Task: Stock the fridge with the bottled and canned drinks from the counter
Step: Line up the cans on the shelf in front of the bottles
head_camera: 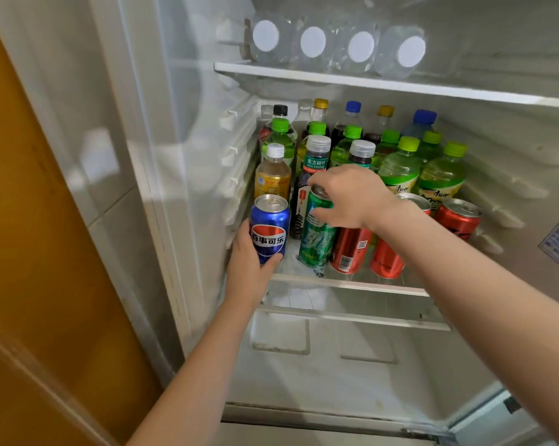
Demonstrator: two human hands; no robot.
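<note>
Left hand (249, 255) grasps blue can (269, 226), just left of green can (315, 233). Right hand (349, 196) grips green can's top. Risk: shoved green can topples red can (350, 249) on its right; blue can slips off shelf (345, 283) edge.

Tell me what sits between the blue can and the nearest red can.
A green can, gripped at its top by the right hand, beside the blue can; the head view shows it.
</note>
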